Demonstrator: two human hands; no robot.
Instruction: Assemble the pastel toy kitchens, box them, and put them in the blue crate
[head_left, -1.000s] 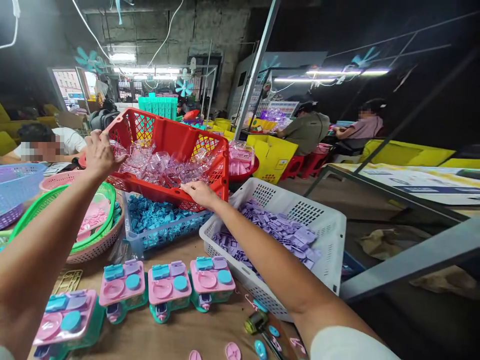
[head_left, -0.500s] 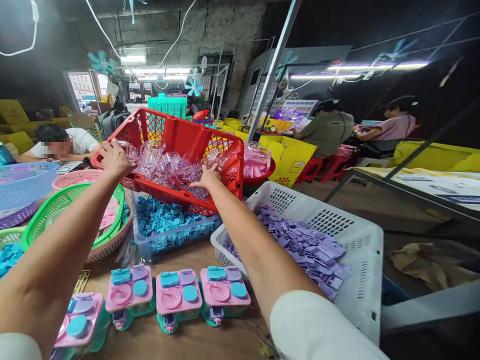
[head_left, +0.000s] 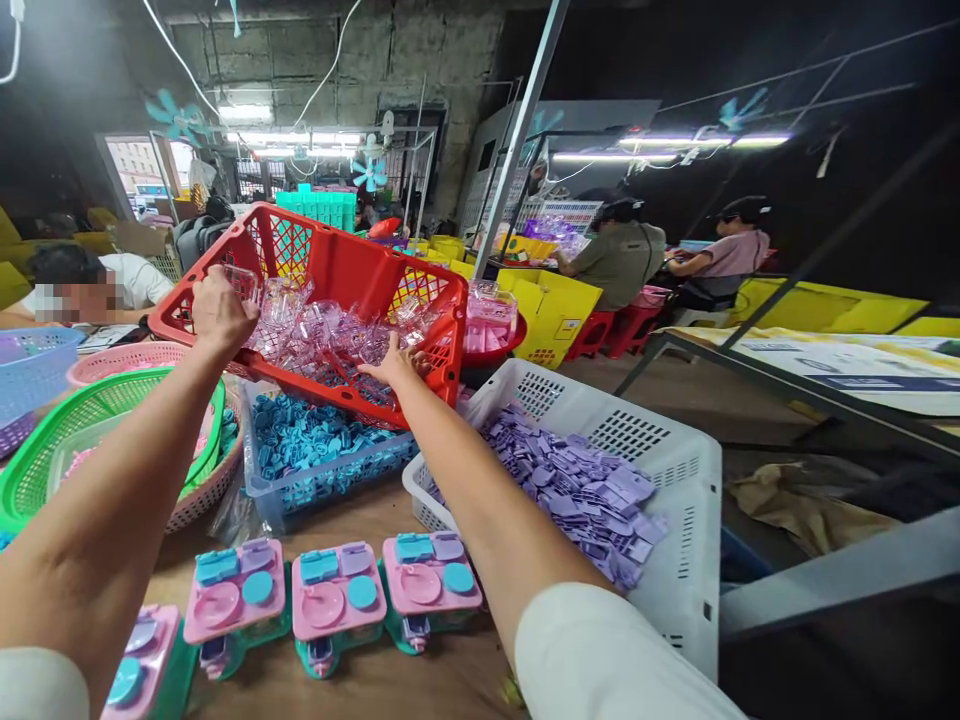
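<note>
Above the blue bin [head_left: 330, 482], the red crate [head_left: 346, 275] tilts forward, presumably for access to clear parts [head_left: 324, 328]. Right hand [head_left: 399, 362]: fingers apart. Left hand [head_left: 220, 310]: finger closure cannot be told.

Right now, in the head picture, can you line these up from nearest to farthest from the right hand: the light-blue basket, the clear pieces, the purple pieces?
From the right hand:
1. Clear pieces: right by its fingers, in the red basket.
2. Purple pieces: off to its right.
3. Light-blue basket: way over at the left edge.
</note>
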